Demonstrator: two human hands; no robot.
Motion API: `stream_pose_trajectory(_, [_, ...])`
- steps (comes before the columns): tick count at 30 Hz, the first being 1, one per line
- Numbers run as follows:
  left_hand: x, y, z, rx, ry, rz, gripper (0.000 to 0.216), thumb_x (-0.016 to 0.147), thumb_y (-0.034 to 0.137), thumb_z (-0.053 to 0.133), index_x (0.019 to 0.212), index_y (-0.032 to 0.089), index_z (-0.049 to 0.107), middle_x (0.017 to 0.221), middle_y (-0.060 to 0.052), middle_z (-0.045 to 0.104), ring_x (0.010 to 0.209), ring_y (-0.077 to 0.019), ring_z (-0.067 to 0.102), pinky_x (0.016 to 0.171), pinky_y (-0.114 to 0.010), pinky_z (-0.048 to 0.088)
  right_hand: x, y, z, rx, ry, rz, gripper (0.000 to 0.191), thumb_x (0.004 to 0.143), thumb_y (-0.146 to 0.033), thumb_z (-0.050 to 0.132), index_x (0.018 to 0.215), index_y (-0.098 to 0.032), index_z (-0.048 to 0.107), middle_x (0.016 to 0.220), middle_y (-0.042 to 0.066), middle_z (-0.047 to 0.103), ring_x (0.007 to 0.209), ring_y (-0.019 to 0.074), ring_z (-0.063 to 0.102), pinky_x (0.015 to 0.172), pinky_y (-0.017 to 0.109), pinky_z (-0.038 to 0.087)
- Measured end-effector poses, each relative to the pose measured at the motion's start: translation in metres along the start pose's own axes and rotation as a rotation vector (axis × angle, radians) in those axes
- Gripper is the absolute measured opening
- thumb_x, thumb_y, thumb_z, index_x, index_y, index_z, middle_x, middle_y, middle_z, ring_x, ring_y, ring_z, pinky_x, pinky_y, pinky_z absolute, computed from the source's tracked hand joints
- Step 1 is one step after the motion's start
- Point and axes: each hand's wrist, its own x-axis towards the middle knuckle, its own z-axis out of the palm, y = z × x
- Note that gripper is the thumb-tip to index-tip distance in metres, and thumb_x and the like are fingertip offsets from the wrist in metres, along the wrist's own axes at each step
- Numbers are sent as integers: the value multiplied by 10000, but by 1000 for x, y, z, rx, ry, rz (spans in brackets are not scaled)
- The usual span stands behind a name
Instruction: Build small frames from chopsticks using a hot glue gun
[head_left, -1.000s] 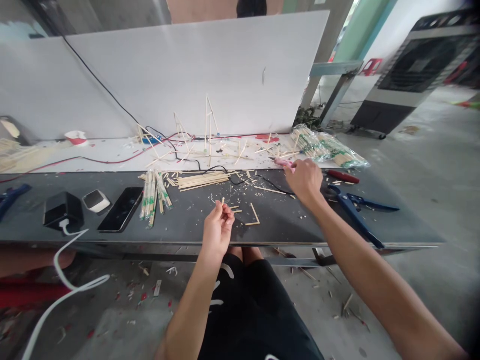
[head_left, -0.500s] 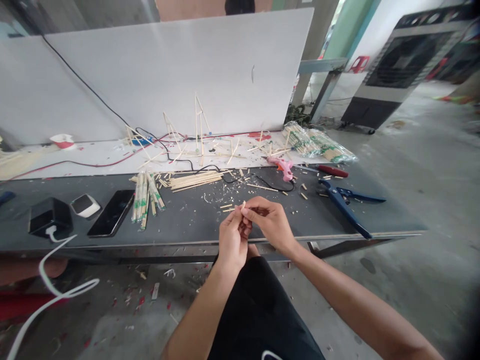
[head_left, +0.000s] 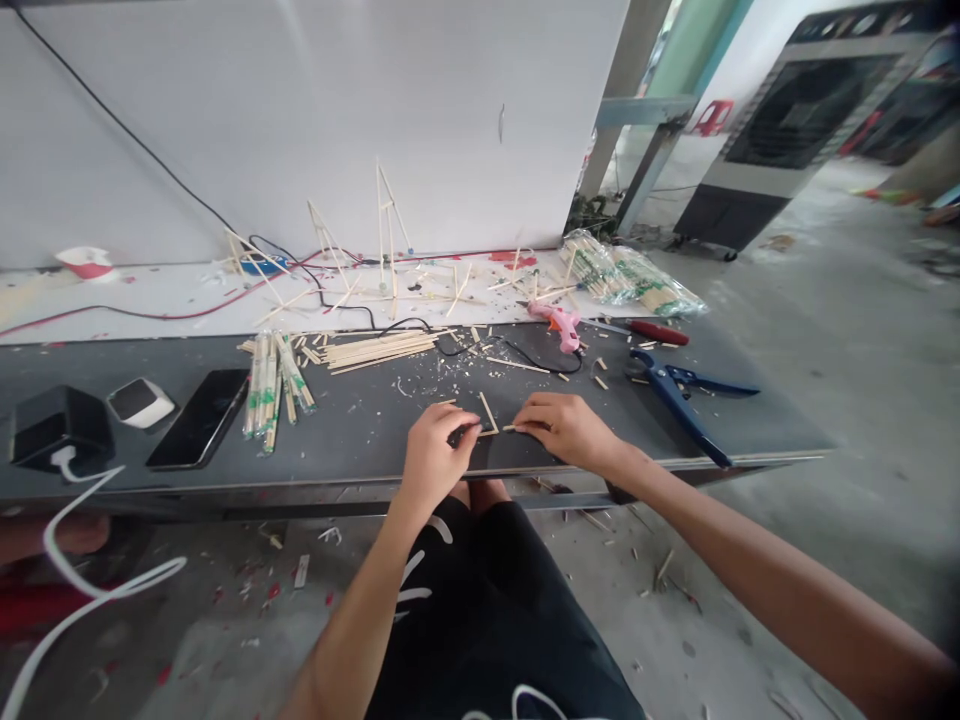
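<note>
Close to the front edge of the dark table, my left hand is closed in a pinch on a short wooden stick, whose tip pokes out to the right of the fingers. Opposite it, my right hand pinches another short stick piece down at the table surface. Between the hands a third stick lies slanted, its near end by the left hand's stick; whether they touch I cannot tell.
Beyond the hands are a pile of sticks, a pink glue gun and wood scraps. Blue cutters and a red-handled tool sit right; wrapped chopsticks and a phone left. Stick frames stand behind.
My hands were together above the table edge, fingers around a small stick piece. Now they are apart and lowered to the tabletop, each pinching a stick. The view has shifted slightly.
</note>
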Motion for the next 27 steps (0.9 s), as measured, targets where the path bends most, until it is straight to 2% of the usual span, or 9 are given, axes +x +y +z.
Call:
stream_pose_trajectory(4, [-2, -1, 6, 20, -65, 32, 107, 861, 189, 673, 891, 233, 766, 903, -83, 724, 951, -258, 656, 876, -402, 517, 4, 1, 1, -32, -36, -44, 242, 944, -153, 545, 877, -194, 775, 872, 73, 712, 796, 176, 670, 739, 274, 498])
stream_pose_trajectory(10, [1, -1, 5, 31, -172, 60, 220, 920, 207, 590, 1015, 262, 781, 874, -85, 685, 932, -260, 610, 853, -399, 480, 6, 3, 1, -10, -39, -59, 250, 950, -155, 531, 894, -197, 771, 873, 73, 698, 796, 178, 652, 740, 285, 489])
stream_pose_trajectory(16, [4, 0, 9, 106, -238, 103, 300, 952, 186, 515, 1088, 258, 773, 840, -86, 634, 874, -245, 571, 814, -383, 456, 7, 3, 2, -23, -43, -69, 256, 941, -137, 535, 871, -189, 775, 793, 50, 640, 715, 152, 610, 668, 260, 445])
stream_pose_trajectory(27, [4, -2, 11, 128, -268, 101, 303, 929, 152, 546, 1089, 270, 775, 848, -82, 636, 873, -248, 574, 822, -397, 435, 8, 5, 2, -57, -84, -91, 265, 940, -122, 520, 867, -185, 767, 782, 41, 603, 711, 146, 577, 659, 257, 413])
